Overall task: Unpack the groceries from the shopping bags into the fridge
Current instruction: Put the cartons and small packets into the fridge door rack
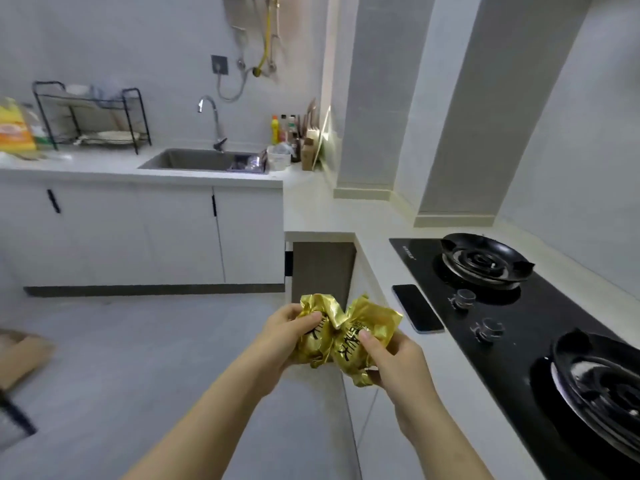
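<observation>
An L-shaped white tabletop (322,216) wraps the kitchen corner. On its right run a black gas hob (540,306) carries two burners, and a dark phone (417,308) lies flat between the hob's left edge and the tabletop's front edge. On the far run a steel sink (194,160) is set in, with a chrome tap (213,119) behind it; a black dish rack (93,116) stands toward the far left end beside a yellow bag (14,128), and bottles (285,129) crowd the inner corner. A brown cardboard piece (20,351) lies on the grey floor (138,358) at the left edge of view.

Two gold foil packets (346,336), crinkled and shiny with black printed characters, are held side by side and touching, in the air over the floor just off the front edge of the hob-side tabletop, nothing between them and the camera.

Both bare forearms reach forward from the bottom of view. The left hand (280,341) cups the left packet, fingers (308,318) curled over its top. The right hand (398,358) grips the right packet, thumb pressed on its printed face, fingers wrapped beneath.
</observation>
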`<act>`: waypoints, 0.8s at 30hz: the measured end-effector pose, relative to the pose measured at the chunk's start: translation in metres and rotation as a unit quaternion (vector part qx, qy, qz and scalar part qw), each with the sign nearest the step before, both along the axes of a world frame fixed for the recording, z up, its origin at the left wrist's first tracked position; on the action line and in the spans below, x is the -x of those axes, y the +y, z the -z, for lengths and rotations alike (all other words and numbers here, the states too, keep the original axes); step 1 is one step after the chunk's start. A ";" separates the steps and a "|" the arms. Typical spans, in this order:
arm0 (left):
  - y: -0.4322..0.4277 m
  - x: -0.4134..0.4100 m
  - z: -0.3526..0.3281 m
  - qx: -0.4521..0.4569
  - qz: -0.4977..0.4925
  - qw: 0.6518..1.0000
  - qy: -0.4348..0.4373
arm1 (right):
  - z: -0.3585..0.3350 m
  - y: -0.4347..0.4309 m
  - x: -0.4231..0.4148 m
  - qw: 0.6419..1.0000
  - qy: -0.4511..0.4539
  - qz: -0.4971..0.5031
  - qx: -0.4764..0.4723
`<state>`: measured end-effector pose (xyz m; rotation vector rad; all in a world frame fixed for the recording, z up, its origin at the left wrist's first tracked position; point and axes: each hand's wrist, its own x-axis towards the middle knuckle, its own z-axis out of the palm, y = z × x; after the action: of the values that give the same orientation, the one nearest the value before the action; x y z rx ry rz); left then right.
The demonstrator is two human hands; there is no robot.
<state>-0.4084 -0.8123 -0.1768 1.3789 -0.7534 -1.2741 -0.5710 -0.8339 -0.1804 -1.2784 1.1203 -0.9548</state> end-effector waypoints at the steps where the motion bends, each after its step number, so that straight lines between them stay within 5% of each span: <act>1: 0.013 -0.017 -0.003 0.005 -0.020 1.000 -0.005 | -0.001 0.007 -0.019 1.000 -0.001 -0.019 0.004; 12: 0.177 -0.172 -0.041 0.066 -0.219 0.971 -0.063 | -0.029 0.109 -0.200 0.977 -0.052 -0.201 0.045; 24: 0.288 -0.240 -0.092 0.113 -0.425 0.891 -0.115 | -0.084 0.171 -0.317 0.909 -0.104 -0.392 0.094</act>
<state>-0.1684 -0.5246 -0.0850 1.4326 -0.3450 -0.3266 -0.2541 -0.6626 -0.0967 -1.5574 0.2776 -0.5634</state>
